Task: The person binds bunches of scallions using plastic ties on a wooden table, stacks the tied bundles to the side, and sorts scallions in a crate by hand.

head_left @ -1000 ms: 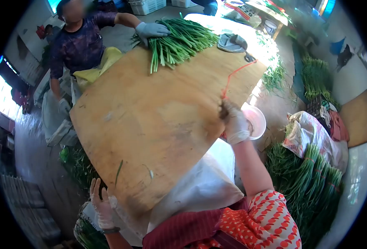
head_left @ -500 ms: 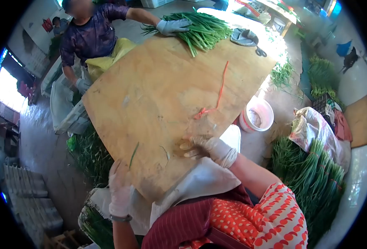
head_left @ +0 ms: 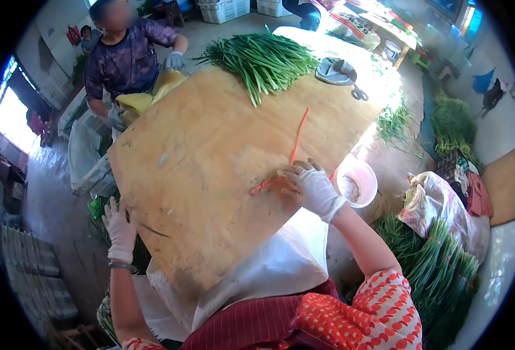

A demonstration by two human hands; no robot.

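My right hand [head_left: 315, 188], in a pale glove with dirty fingertips, lies spread on the wooden board [head_left: 193, 146], over part of a red string [head_left: 297, 140]. The string runs away from the fingers across the board, with a crumpled end to their left. At the board's left edge is my left hand [head_left: 119, 226], gloved, fingers apart, holding nothing. A loose green stalk [head_left: 153, 231] lies near it. On the far side of the board rests a pile of green stalks [head_left: 263, 61], beside a grey cloth item [head_left: 335, 71] and scissors [head_left: 359, 93].
A person [head_left: 123, 58] in gloves is across the board at the left, beside a yellow cloth [head_left: 143, 102]. A pink-white bucket [head_left: 356, 182] stands right of the board. Tied green bundles [head_left: 438, 262] and a white sack [head_left: 438, 204] lie at the right.
The red string has come down onto the board and my right hand has opened over it. My left hand has moved left and up. The other person's hand has left the green pile.
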